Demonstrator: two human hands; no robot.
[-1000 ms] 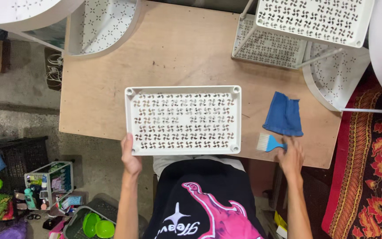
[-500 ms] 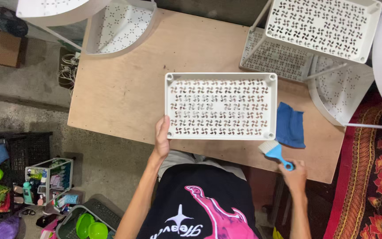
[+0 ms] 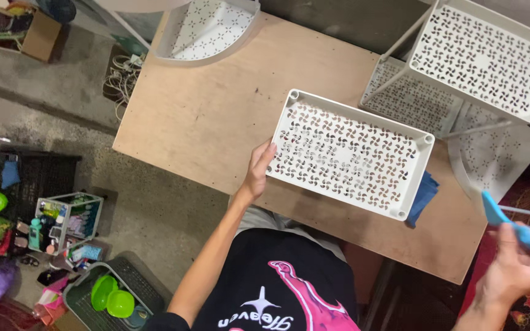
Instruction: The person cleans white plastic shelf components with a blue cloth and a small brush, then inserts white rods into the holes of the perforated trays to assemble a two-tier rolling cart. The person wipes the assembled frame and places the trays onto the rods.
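A white rectangular tray (image 3: 348,153) with a pinwheel cut-out pattern lies tilted on the wooden table (image 3: 216,116). My left hand (image 3: 259,171) grips its near left edge. My right hand (image 3: 516,270) is raised off the table at the lower right, blurred, holding a small blue scraper (image 3: 510,222). A blue cloth (image 3: 423,195) lies on the table, partly hidden under the tray's right corner.
A white perforated rack (image 3: 480,61) of stacked shelves stands at the table's back right. A curved white corner shelf (image 3: 207,30) sits at the back left. On the floor to the left are a black crate (image 3: 29,178), a small caddy of bottles (image 3: 65,224) and green bowls (image 3: 111,297).
My left hand has turned the tray clockwise and slid it right, over the blue cloth. My right hand has lifted the blue scraper off the table and swung it out to the right.
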